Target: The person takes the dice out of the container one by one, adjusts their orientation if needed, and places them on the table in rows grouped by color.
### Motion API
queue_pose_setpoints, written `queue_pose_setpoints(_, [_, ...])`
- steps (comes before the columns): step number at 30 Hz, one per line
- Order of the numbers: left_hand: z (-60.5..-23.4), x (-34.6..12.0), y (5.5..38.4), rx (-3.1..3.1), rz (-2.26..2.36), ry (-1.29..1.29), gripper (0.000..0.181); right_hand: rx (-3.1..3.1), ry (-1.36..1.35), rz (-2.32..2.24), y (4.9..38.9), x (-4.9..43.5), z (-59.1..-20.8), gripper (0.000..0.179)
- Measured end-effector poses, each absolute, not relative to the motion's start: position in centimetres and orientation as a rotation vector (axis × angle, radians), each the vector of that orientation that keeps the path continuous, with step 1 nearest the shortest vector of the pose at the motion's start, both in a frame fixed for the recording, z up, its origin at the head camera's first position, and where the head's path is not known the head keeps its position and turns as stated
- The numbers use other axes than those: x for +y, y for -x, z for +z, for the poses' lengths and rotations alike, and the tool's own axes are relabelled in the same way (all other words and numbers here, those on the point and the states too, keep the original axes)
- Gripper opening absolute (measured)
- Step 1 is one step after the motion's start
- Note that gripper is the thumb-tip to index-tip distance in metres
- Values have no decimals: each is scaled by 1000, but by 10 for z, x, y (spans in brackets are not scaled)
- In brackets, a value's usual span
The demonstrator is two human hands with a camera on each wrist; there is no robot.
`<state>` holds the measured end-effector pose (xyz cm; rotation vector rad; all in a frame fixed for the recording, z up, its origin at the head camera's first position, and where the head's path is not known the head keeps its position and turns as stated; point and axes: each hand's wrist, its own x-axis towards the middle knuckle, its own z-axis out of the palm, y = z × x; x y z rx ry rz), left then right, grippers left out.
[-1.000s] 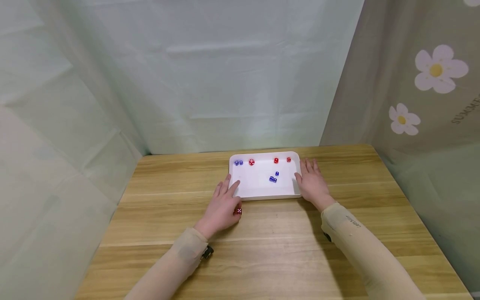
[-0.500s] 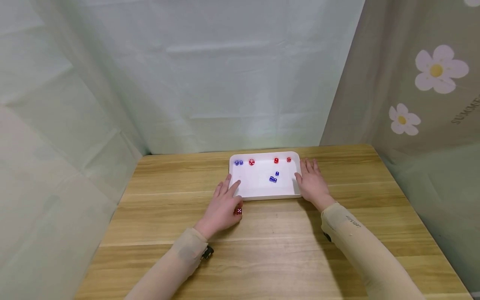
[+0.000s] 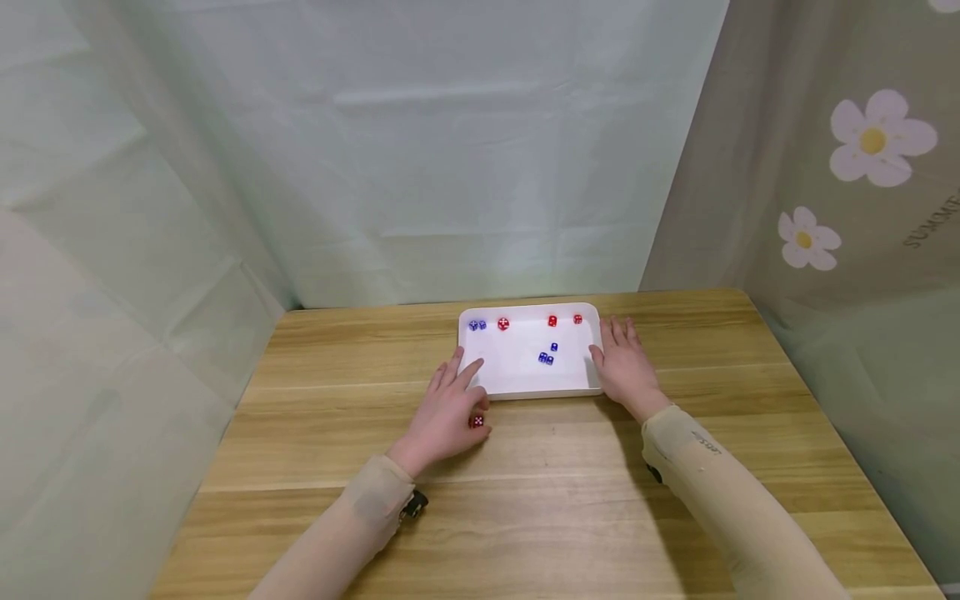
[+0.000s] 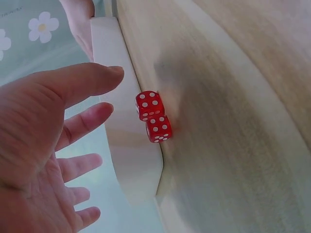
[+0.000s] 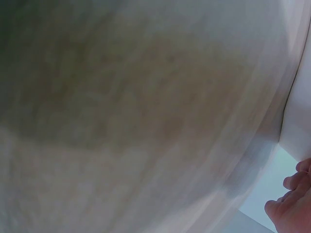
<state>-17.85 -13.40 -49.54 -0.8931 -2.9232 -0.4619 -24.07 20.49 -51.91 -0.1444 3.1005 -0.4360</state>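
Two red dice (image 4: 159,128) with white pips stand against each other on the table, beside the near side of a white tray (image 3: 525,387). Around them in the head view, the left hand (image 3: 444,417) has its thumb and index finger parted; other fingers reach over the tray's near-left corner. The left wrist view shows the thumb (image 4: 95,82) apart from the dice. At the tray's right end rests the right hand (image 3: 627,367), fingers straight along the outside and thumb at the rim. The right wrist view catches only part of that hand (image 5: 294,204).
Inside the tray are a pair of blue dice (image 3: 477,326) at far left, a red die (image 3: 503,324), two more red dice (image 3: 552,321) at far right and a blue cluster (image 3: 546,358). Curtains (image 3: 450,167) stand behind the wooden table (image 3: 555,517).
The left thumb and index finger have moved apart from the two red dice, which stay in about the same spot. The right hand and the tray have not moved.
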Motion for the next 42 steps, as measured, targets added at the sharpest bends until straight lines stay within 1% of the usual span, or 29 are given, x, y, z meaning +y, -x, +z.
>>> queue_pose_setpoints(16, [-494,-132,182,-2950,-539,858,26,3092,146,-423,239,201,-517,68])
queue_pose_setpoints(29, [-485,-125,190,-2965,-598,833,25,3080,147,-472,238,195,-516,68])
queue_pose_setpoints(34, [-485,-120,197,-2954,-656,804,25,3079,152,-445,237,195,-516,68])
queue_pose_setpoints(42, [-484,-112,218,-2914,-678,743,29,3087,149,-430,238,199,-520,68])
